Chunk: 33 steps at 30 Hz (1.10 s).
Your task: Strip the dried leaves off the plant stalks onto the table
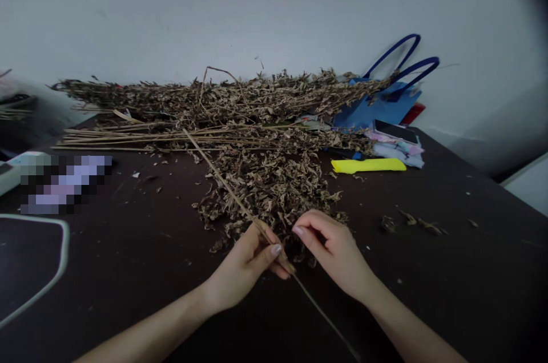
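Head view looks down on a dark table (449,271); both bare forearms come in from 6 o'clock and meet just below the middle; the left hand (240,269) pinches a long dry stem (222,180) between thumb and forefinger, its other fingers curled under; the stem runs on a slant from 11 o'clock, through that grip, and on towards 5 o'clock, where its thin bare end passes under the right wrist; the right hand (336,251) sits just beside the left, at its 3 o'clock, fingers bent and drawn together with the tips pointing at the stem near the left thumb; whether they touch the stem or the crumbs beside it I cannot tell; a heap of loose dried leaves (274,186) lies at 12 o'clock of the hands, touching the stem; behind it, stripped stalks (128,137) lie side by side at 10 o'clock; a long bundle of leafy branches (222,97) stretches along the wall at 12 o'clock; a blue bag (381,103) stands at 2 o'clock, with a yellow tool (368,165) lying flat near it; a white-edged mat (55,263) shows at 9 o'clock.
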Each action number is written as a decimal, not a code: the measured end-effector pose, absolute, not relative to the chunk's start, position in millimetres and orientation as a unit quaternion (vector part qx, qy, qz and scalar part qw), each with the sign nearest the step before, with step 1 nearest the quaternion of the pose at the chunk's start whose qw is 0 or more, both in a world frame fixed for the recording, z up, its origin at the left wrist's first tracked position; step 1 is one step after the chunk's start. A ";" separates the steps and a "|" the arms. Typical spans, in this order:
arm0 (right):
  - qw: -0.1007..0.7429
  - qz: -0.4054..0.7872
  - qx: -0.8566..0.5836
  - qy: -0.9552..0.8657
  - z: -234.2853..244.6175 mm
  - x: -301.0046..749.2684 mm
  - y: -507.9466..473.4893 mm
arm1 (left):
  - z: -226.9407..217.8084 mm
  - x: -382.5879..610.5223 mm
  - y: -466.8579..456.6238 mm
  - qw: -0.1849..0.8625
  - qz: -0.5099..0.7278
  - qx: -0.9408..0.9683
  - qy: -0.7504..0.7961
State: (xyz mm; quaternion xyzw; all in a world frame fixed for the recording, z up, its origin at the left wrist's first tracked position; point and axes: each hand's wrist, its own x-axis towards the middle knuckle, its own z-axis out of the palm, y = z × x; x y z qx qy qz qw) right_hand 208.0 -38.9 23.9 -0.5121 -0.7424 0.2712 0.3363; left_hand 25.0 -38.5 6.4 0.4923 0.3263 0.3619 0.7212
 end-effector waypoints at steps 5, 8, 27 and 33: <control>0.234 0.350 -0.483 -0.768 28.3 199.8 -47.1 | 7.7 22.1 -35.6 0.705 0.374 0.487 0.356; 0.208 0.346 -0.477 -0.781 29.6 197.3 -49.3 | 9.8 19.1 -32.7 0.692 0.371 0.496 0.370; 0.570 0.186 -0.580 -0.552 40.0 279.2 -5.0 | 23.0 -6.2 -8.5 0.555 0.370 0.611 0.425; 0.579 0.077 -0.689 -0.429 10.1 373.5 -6.6 | 27.9 -15.9 2.7 0.531 0.396 0.602 0.446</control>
